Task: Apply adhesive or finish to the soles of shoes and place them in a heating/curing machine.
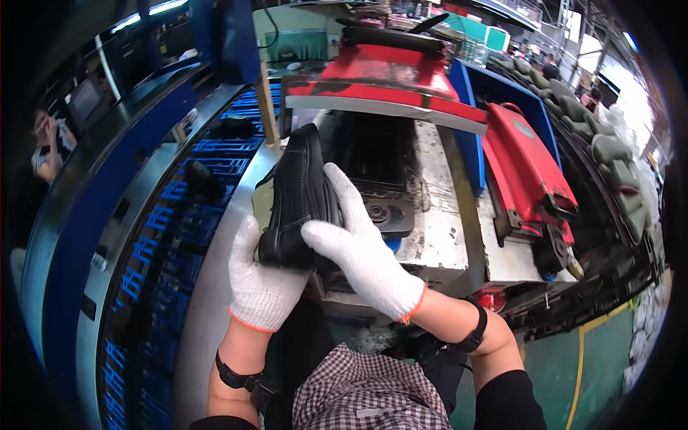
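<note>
A black leather shoe (292,201) is held up in front of me, toe pointing away. My left hand (265,287), in a white knit glove with an orange cuff, supports it from beneath at the heel end. From the right side my right hand (362,247), gloved the same way, wraps the upper with its thumb near the heel. Along the shoe's left edge a pale yellow-green piece (263,204) shows; I cannot tell what it is. Just beyond the shoe is a machine bed with a dark recess (369,154), its red lid (390,72) raised.
A second red machine cover (527,165) sits to the right beside a blue panel (466,107). On the left runs a conveyor with blue racks (154,287), and a person (51,143) is past it. Olive-green shoe-shaped pieces (620,168) line a rack at far right.
</note>
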`<state>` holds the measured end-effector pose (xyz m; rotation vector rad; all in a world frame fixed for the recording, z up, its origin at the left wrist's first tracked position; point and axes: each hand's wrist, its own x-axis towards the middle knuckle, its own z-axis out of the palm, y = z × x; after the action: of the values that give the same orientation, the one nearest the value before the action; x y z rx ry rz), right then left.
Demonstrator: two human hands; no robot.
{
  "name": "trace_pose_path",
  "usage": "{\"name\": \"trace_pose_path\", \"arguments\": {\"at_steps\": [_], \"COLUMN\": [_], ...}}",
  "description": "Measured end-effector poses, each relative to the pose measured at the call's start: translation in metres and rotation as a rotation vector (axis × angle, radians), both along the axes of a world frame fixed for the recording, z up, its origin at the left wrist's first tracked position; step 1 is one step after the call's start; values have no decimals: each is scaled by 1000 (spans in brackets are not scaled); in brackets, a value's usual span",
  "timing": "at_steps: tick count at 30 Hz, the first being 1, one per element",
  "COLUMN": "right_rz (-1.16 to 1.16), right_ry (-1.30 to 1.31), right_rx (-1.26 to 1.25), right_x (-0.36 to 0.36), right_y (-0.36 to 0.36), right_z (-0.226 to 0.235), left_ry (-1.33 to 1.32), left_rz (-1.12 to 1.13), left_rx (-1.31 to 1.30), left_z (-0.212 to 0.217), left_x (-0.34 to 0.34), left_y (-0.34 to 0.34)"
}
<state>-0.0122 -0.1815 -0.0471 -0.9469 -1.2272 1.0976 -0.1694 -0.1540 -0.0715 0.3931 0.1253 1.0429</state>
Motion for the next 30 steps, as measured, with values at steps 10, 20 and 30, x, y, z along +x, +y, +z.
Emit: {"name": "trace_pose_path", "arguments": {"at_steps": [10, 20, 30], "right_rz": [-276, -871, -994], "right_ry": [-1215, -1656, -1612], "right_rx": [784, 1156, 933], "right_x": [46, 145, 171], "right_y": [20, 103, 148], "right_z": [54, 75, 139], "left_ry": [50, 777, 1456], "left_rz": [-5, 681, 1093], "left_rx": [97, -277, -203], "left_z": [4, -65, -131], "left_x": [-69, -157, -221], "left_y": [-42, 47, 226]}}
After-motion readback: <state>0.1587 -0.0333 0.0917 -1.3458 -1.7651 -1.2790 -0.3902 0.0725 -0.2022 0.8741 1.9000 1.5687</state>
